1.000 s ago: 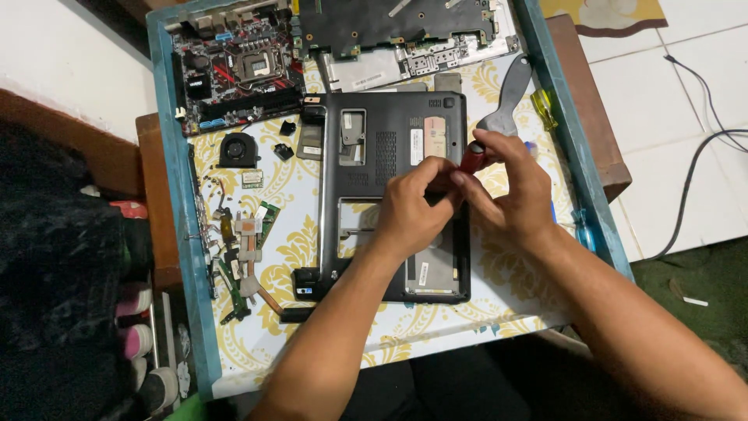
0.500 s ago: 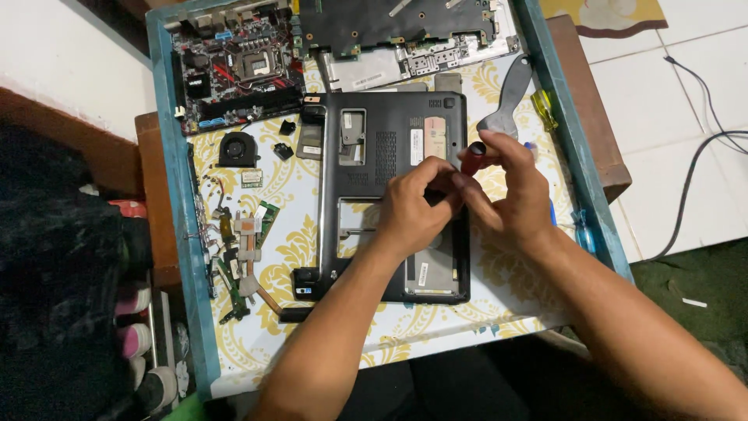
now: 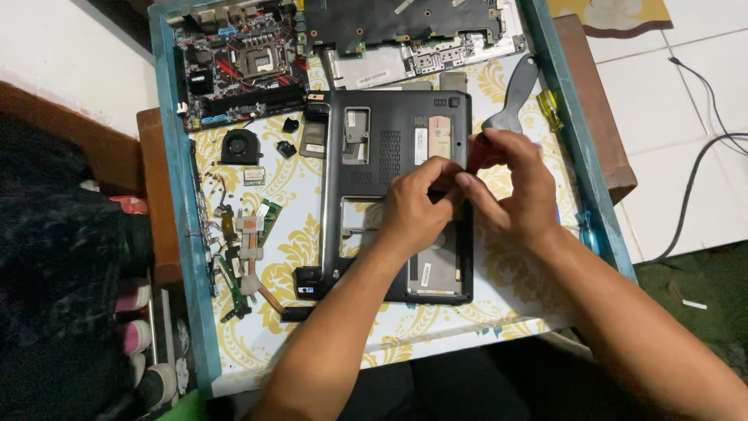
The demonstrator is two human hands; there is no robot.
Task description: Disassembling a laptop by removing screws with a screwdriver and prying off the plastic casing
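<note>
A black laptop bottom case (image 3: pixel 389 148) lies upside down on the yellow-patterned table cover. My left hand (image 3: pixel 413 206) rests on its right half, fingers curled and pinched at the case's right edge. My right hand (image 3: pixel 510 187) is just beside it, fingertips touching the left fingertips. It is closed around a red-handled tool (image 3: pixel 476 142), of which only a small part shows above the fingers. Whatever sits between the fingertips is hidden.
A desktop motherboard (image 3: pixel 241 66), a small fan (image 3: pixel 240 146) and loose heat-pipe parts (image 3: pixel 245 242) lie to the left. Further laptop parts (image 3: pixel 405 23) are at the top. A grey pry tool (image 3: pixel 510 93) and a yellow-handled screwdriver (image 3: pixel 550 109) lie right, by the blue table rim (image 3: pixel 580 156).
My right hand has closed further over the red handle, so less of it shows. Both hands stay at the case's right edge, shifting only slightly.
</note>
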